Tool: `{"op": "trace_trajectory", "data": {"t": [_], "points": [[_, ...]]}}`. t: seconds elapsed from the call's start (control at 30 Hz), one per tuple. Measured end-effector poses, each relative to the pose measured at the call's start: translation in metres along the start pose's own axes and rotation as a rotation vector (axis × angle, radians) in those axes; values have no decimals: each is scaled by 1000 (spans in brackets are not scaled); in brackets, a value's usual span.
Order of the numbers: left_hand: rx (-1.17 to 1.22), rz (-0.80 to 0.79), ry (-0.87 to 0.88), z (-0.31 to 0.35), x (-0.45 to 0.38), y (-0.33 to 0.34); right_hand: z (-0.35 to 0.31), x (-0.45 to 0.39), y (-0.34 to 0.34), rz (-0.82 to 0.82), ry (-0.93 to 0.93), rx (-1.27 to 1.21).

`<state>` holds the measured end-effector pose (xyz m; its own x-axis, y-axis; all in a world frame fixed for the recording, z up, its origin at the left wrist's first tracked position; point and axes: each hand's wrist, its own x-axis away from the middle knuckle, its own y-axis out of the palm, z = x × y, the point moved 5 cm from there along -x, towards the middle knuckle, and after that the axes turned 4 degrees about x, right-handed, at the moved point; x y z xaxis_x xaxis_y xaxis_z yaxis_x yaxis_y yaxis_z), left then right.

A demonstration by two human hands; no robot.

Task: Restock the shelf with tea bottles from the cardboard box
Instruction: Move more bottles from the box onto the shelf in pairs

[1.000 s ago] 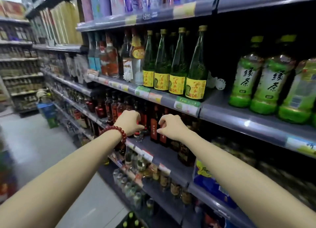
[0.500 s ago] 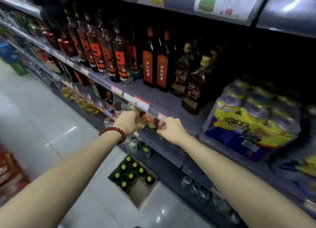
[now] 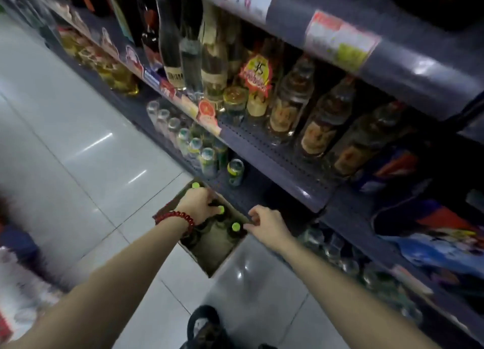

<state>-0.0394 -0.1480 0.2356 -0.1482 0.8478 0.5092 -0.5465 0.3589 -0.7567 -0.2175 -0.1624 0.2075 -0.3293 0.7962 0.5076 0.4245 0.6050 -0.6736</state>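
Pale tiled floor (image 3: 86, 149) beneath me, open cardboard box (image 3: 217, 257) on it beside the bottom shelf (image 3: 264, 191).

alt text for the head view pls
Both hands reach down into an open cardboard box of green-capped tea bottles on the shop floor: the left hand is over the bottles, the right hand at the box's edge, beside low shelves of bottles.

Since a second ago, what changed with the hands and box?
Both hands dropped from the shelf edge to the cardboard box on the floor. The left hand now rests over the green-capped bottles; the right hand reaches the box rim. No bottle lifted. The box stays put.
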Motion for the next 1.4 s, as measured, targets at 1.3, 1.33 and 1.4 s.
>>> {"op": "trace_trajectory", "data": {"t": [1.3, 1.33, 1.4], "points": [[606, 458, 20, -112, -142, 212, 120, -146, 182, 348, -107, -332], [614, 466, 31, -108, -131, 204, 115, -139, 175, 356, -112, -345], [617, 487, 47, -96, -109, 183, 103, -124, 157, 369, -118, -370]]}}
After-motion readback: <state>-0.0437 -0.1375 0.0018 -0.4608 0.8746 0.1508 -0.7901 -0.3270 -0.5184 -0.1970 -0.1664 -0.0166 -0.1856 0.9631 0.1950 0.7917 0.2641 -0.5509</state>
